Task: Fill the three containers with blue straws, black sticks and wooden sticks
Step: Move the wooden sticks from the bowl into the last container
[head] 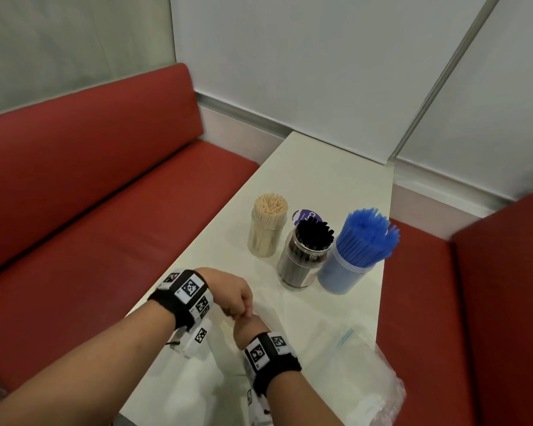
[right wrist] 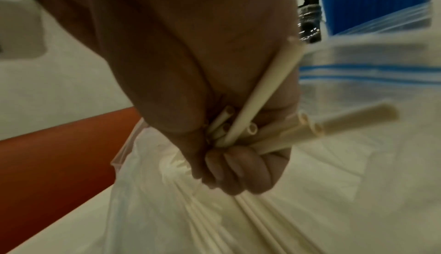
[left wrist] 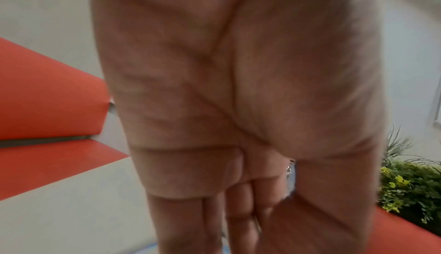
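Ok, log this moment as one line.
jars: all three full | right hand: grips cream straws and bag | left hand: at bag, grip unclear

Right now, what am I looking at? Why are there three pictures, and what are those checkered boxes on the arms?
A person is working with bare hands. The checkered boxes are wristbands carrying small cameras. The big picture comes from a camera on the person's head; the other two look along each hand. On the white table stand three jars: wooden sticks, black sticks and blue straws. Clear plastic bags lie nearby. The right hand grips pale tubes and a bunched white bag. The left hand is curled beside it; what it holds is unclear.
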